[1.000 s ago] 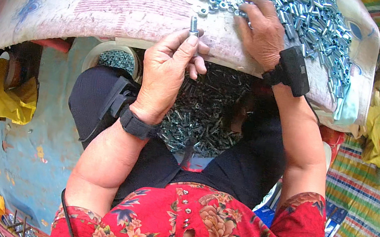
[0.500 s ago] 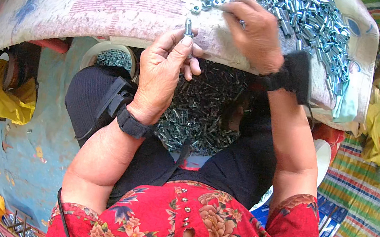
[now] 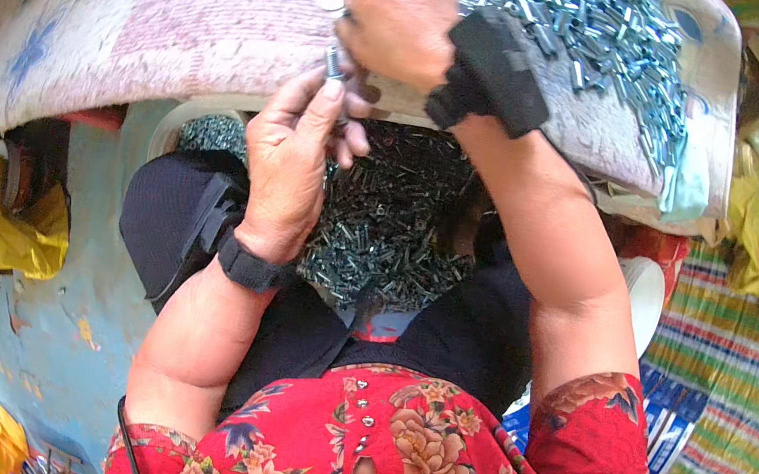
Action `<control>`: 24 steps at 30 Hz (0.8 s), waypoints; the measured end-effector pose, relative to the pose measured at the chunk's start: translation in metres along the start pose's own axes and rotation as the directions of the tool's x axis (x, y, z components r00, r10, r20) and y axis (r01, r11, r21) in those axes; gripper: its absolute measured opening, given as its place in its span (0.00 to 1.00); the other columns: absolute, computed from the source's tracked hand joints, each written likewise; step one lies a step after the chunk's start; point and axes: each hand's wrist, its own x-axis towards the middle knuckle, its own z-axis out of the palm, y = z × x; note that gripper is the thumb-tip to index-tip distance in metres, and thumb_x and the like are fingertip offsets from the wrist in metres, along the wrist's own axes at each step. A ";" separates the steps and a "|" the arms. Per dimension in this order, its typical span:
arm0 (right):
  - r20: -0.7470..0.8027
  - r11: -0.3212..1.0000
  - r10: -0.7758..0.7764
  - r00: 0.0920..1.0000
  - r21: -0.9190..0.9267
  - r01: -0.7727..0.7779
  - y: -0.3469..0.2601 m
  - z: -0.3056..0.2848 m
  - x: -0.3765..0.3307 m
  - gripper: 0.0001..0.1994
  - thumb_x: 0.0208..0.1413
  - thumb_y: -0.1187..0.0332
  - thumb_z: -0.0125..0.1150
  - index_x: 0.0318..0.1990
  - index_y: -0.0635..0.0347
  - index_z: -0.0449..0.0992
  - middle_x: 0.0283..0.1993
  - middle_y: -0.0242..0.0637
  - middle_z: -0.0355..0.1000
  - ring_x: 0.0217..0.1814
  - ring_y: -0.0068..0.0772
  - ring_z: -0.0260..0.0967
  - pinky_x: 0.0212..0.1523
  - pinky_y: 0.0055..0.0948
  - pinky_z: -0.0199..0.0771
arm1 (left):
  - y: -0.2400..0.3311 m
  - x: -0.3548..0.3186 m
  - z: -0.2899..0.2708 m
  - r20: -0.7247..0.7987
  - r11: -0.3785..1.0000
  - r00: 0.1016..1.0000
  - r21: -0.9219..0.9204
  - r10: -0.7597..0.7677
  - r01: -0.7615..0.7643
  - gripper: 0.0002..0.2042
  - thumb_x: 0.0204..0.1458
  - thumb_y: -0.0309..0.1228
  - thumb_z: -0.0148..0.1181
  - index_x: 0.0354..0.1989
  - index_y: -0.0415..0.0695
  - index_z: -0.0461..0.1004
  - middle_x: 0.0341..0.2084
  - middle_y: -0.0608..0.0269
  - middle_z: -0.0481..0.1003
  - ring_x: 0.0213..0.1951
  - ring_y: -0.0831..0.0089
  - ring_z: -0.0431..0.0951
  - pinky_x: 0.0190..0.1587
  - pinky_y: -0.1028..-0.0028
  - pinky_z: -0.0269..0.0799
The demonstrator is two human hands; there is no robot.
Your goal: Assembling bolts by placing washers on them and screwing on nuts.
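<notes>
at the counter's [image 3: 181,40] near edge, your left hand [image 3: 290,170] pinches a small silver bolt [image 3: 334,62] upright, grip closed on it, so your right hand [image 3: 401,28] can work on its top; can't tell if the right is clenched on anything. shiny steel bolts [image 3: 561,15] heaped on worn pink cloth, more in the basin [image 3: 381,227] below.

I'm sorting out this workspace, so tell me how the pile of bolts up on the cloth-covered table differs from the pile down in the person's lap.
The bolts on the table look bright and silvery, spread thin along the far edge. The bolts in the lap look darker, in shadow, and heaped close together. Both are small metal fasteners, too many to count.
</notes>
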 end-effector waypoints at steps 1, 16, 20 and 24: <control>-0.047 0.999 -0.037 0.998 -0.032 0.035 -0.003 0.002 0.000 0.10 0.45 0.63 0.54 0.27 0.61 0.74 0.30 0.41 0.68 0.33 0.45 0.70 0.32 0.39 0.71 | 0.001 0.000 0.001 -0.004 1.000 1.000 -0.006 -0.002 0.002 0.11 0.55 0.32 0.50 0.41 0.37 0.69 0.26 0.62 0.74 0.20 0.82 0.70 0.21 0.85 0.63; -0.594 0.921 -0.086 0.800 0.259 0.291 0.011 0.008 -0.100 0.12 0.36 0.75 0.61 0.34 0.58 0.74 0.20 0.34 0.66 0.19 0.31 0.66 0.19 0.28 0.67 | -0.011 -0.004 0.013 0.303 0.961 0.912 0.089 -0.276 0.262 0.13 0.54 0.32 0.52 0.45 0.37 0.69 0.24 0.65 0.74 0.18 0.83 0.69 0.17 0.86 0.60; -0.559 0.849 -0.279 0.781 0.237 0.472 0.019 0.003 -0.104 0.15 0.35 0.75 0.61 0.37 0.59 0.75 0.27 0.38 0.70 0.24 0.32 0.68 0.22 0.28 0.71 | -0.014 0.002 0.012 0.367 0.948 0.886 -0.031 -0.284 0.317 0.12 0.54 0.33 0.52 0.43 0.38 0.70 0.25 0.64 0.74 0.19 0.83 0.70 0.18 0.86 0.60; -0.520 0.954 -0.123 0.845 0.174 0.246 0.057 -0.011 -0.078 0.15 0.41 0.73 0.58 0.40 0.56 0.74 0.32 0.40 0.71 0.26 0.38 0.70 0.26 0.30 0.71 | -0.008 0.005 0.018 0.319 0.961 0.912 -0.007 -0.259 0.275 0.11 0.54 0.33 0.51 0.41 0.38 0.71 0.25 0.64 0.74 0.20 0.83 0.70 0.19 0.86 0.61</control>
